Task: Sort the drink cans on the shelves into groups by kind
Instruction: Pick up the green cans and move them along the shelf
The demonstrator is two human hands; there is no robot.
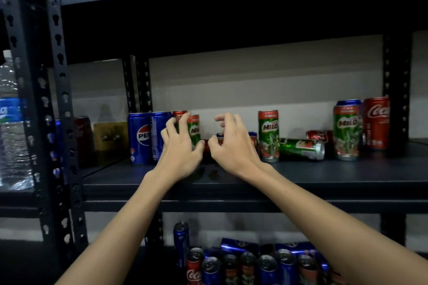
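Mixed drink cans stand on the middle shelf [324, 172]. At the left are two blue Pepsi cans [139, 136], with a green Milo can [195, 131] beside them. My left hand [179, 148] reaches in with fingers spread and half-curled around that Milo can; a firm grip is not visible. My right hand [231, 143] hovers with fingers loosely bent, its thumb by a red can lying on its side [254, 140], which is mostly hidden. Further right are an upright Milo can [268, 134], a lying Milo can [301, 148], another Milo can [347, 132] and a Coca-Cola can [376, 122].
The black metal rack has a perforated post [58, 99] at the left. A large water bottle [11, 127] stands beyond it. A lying Coca-Cola can [320, 134] sits behind the lying Milo can. The lower shelf holds several mixed cans [231, 261], some of them toppled.
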